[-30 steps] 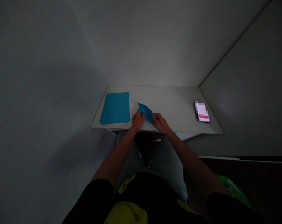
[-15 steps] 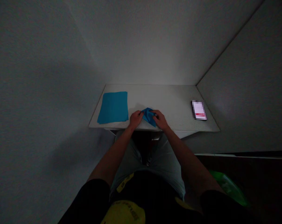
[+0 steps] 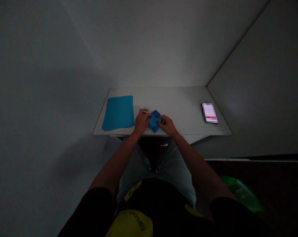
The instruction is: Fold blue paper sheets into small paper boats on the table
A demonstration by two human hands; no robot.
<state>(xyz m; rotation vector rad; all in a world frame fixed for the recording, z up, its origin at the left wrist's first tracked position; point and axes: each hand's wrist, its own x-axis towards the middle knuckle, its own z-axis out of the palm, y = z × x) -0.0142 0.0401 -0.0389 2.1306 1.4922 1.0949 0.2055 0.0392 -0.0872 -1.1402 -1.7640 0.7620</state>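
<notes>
Left hand: the left hand [image 3: 141,121] sits at the counter's front edge, its fingers curled and gripping the left side of the folded blue paper.

Right hand: the right hand [image 3: 167,125] is closed on the paper's right side, fingertips pinched against it, so the two hands hold it between them.

Folded paper: the folded blue paper [image 3: 154,121] is a small, bunched shape, held on or just above the counter near the front edge, a little left of centre. Its exact folds are partly hidden by the fingers.

Stack: a stack of blue paper sheets [image 3: 118,113] lies flat by the left edge of the counter, just beside the left hand but not touching it.

Phone: a phone [image 3: 209,113] lies face up near the right edge, its screen lit and blurred, well apart from the hands.

Counter: the white counter [image 3: 178,101] stands in a corner, against pale walls.

Floor: a green plastic item [image 3: 241,193] lies low on the right, beyond the person's arm.
</notes>
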